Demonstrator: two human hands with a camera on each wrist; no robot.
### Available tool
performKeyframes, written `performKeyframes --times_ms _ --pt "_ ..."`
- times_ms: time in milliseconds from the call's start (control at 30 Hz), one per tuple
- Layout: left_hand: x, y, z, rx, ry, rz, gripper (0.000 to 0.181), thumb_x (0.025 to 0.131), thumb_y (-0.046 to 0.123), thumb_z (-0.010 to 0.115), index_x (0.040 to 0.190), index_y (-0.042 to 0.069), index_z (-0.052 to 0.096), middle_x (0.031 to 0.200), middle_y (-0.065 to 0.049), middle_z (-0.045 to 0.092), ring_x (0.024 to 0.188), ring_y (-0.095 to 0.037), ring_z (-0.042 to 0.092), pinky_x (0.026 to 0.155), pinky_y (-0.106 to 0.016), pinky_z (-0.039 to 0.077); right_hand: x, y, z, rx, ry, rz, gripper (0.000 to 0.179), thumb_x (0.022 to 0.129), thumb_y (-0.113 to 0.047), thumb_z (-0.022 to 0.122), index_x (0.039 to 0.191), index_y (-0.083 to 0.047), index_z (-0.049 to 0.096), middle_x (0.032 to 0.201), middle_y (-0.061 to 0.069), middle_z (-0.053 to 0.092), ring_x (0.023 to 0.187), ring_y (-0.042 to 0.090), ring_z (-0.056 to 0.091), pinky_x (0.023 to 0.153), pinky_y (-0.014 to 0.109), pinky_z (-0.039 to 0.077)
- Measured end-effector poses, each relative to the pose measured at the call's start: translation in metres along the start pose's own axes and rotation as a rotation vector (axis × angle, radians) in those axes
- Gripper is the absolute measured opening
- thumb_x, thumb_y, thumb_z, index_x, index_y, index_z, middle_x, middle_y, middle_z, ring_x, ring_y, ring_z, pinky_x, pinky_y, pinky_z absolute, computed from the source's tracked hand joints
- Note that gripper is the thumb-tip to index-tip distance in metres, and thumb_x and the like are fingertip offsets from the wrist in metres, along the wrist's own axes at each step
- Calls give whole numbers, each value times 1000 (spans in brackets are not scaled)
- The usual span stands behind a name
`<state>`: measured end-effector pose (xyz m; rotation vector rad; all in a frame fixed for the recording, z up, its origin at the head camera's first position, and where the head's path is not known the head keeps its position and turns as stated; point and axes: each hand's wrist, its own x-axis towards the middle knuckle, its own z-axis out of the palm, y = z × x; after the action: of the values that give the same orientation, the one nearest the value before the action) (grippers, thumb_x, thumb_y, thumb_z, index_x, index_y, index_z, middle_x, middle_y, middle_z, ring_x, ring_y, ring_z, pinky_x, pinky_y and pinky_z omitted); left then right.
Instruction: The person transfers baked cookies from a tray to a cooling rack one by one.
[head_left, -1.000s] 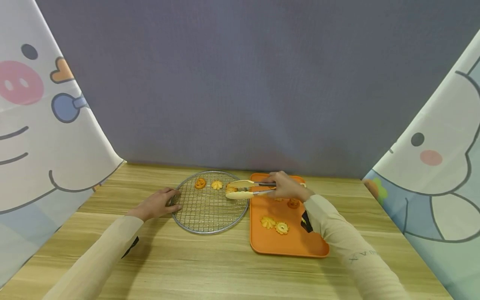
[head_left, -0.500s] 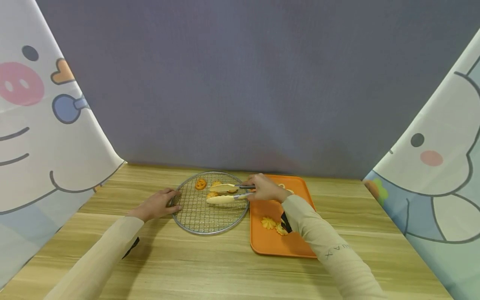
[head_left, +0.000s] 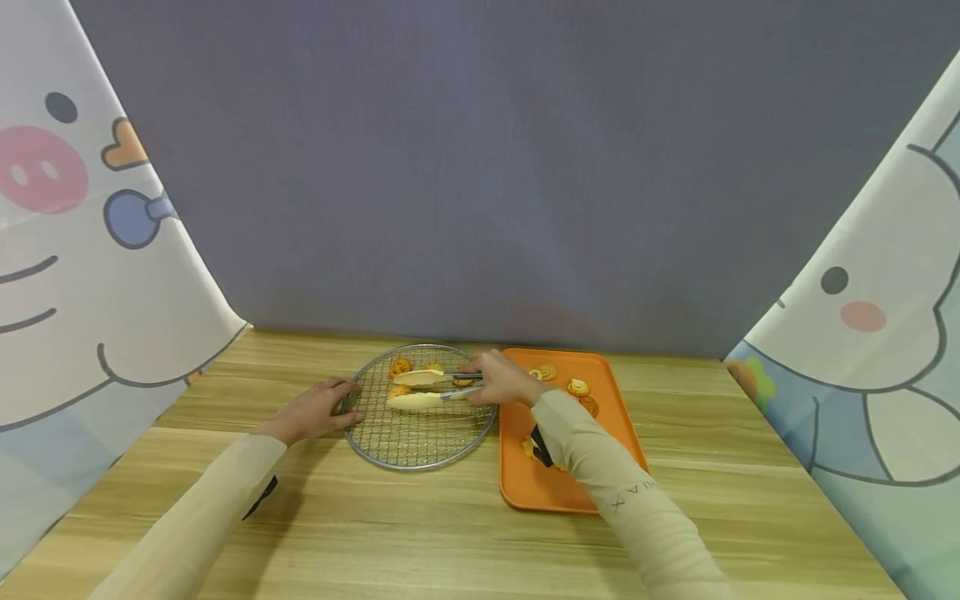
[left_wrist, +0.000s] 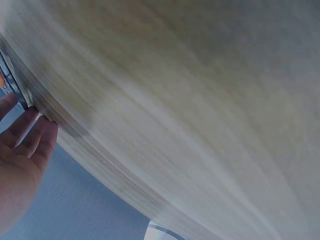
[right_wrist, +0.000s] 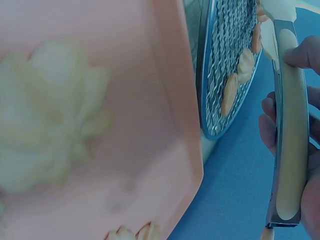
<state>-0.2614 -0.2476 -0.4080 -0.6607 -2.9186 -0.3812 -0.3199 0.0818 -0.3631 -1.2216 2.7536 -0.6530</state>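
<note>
My right hand (head_left: 504,379) grips a pair of metal tongs (head_left: 420,378) with cream tips, low over a round wire cooling rack (head_left: 420,442). Between the tips is an orange-brown cookie (head_left: 400,390); whether it touches the mesh I cannot tell. Behind the tongs, a pretzel-shaped cookie (head_left: 401,366) and a partly hidden yellow cookie (head_left: 433,367) lie on the rack. In the right wrist view the fingers wrap the tongs' handle (right_wrist: 292,125). My left hand (head_left: 315,408) touches the rack's left rim, its fingers fairly straight in the left wrist view.
An orange tray (head_left: 540,492) sits right of the rack, under my right forearm. Several cookies lie on it, including a ring of piped dough (head_left: 577,387) and a brown one (head_left: 588,406). A grey partition (head_left: 480,208) stands behind the wooden table (head_left: 390,533).
My right hand has moved left with the tongs and the cookie in them, from the rack's right side to its upper left. The left hand has stayed at the rim.
</note>
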Motion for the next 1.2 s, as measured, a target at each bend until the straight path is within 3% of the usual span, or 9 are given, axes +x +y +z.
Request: performKeyframes --times_ms 333,800,1200 --pt "0 0 0 -1 -4 9 51 85 36 63 121 1 54 119 -24 54 106 -45 52 88 -56 44 12 -7 9 -19 15 13 48 75 -13 68 122 -6 59 122 17 57 39 4 21 37 15 24" --pt "1 -1 1 4 11 13 52 84 37 63 120 1 55 119 -24 54 106 -45 53 88 -56 44 16 -12 13 -85 1 39 49 76 -19 71 121 -5 59 121 15 59 44 4 27 46 17 32" --pt "0 2 -2 33 26 35 50 84 32 64 119 -1 55 117 -24 56 103 -43 55 87 -55 45 16 -9 11 6 -5 39 54 75 -14 70 126 -2 54 122 17 57 43 7 28 38 17 26"
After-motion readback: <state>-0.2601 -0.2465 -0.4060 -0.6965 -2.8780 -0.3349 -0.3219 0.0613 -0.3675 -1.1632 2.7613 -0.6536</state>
